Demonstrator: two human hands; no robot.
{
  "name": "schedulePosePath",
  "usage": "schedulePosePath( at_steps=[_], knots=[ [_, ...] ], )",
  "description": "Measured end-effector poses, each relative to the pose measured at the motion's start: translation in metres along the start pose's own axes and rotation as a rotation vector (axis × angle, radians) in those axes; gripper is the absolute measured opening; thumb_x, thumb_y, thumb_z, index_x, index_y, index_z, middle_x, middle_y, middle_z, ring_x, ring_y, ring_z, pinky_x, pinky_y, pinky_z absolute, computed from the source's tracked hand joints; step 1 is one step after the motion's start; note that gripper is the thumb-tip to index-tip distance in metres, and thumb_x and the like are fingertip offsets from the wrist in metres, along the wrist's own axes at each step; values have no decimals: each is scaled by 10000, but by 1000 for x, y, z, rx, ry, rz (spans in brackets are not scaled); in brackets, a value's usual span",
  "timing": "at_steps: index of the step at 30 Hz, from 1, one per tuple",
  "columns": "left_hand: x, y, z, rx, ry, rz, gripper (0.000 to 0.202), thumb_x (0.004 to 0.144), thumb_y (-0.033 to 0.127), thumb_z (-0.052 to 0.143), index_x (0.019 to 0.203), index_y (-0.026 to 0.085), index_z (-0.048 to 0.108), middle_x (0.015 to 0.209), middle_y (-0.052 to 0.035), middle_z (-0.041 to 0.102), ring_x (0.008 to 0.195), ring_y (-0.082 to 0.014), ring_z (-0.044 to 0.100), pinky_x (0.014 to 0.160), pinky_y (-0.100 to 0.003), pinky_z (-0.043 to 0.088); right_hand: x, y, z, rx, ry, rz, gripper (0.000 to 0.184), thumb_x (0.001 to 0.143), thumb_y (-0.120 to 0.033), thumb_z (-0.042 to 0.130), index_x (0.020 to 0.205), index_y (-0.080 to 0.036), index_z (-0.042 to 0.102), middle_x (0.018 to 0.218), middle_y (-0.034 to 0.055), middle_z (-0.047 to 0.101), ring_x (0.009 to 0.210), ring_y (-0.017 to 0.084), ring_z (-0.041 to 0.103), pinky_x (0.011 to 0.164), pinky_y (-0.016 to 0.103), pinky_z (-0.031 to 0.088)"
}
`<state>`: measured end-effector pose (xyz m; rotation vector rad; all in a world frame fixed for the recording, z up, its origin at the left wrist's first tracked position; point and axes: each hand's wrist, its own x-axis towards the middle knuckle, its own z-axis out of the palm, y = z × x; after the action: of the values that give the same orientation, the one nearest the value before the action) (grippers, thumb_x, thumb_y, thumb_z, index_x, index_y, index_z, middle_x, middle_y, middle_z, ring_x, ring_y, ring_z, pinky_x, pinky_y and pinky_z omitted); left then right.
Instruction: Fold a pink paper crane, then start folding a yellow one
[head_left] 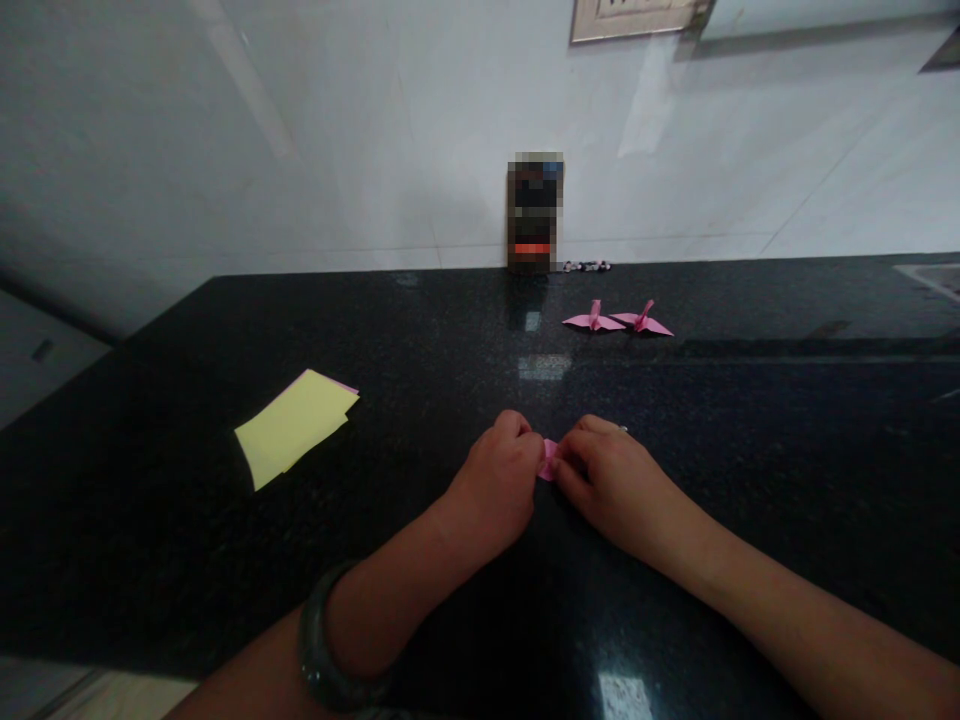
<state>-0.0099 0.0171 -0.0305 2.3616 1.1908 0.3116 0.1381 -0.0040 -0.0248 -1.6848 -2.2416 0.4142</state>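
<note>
A small piece of pink paper (550,459) lies on the black stone counter (420,340), pinched between both my hands. My left hand (501,482) is closed on its left side, fingers curled over it. My right hand (609,474) is closed on its right side, with a ring on one finger. Most of the paper is hidden under my fingers. A dark bangle sits on my left wrist.
Two folded pink paper cranes (616,320) stand on the counter farther back to the right. A stack of yellow paper sheets (294,424) lies to the left. A dark boxy object (535,212) leans against the white wall, with a small beaded item (586,266) beside it.
</note>
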Motion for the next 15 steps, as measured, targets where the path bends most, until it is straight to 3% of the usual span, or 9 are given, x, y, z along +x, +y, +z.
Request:
schedulePosePath(
  at_steps=[3,15],
  knots=[
    [0,2,0,66,51,12,151,762,73,369,765,142,503,894,-54,445,793,-149,460,711,-298,418,0,1,1,-9,7,15,157,765,-189,458,641,-150,547,676,39,503,647,147,482,604,258,370],
    [-1,1,-4,71,34,13,178,756,63,368,800,160,511,860,-40,454,756,-141,461,672,-278,415,0,4,-4,15,-24,28,135,737,-138,478,614,-157,531,646,17,507,580,119,476,537,224,339]
  ],
)
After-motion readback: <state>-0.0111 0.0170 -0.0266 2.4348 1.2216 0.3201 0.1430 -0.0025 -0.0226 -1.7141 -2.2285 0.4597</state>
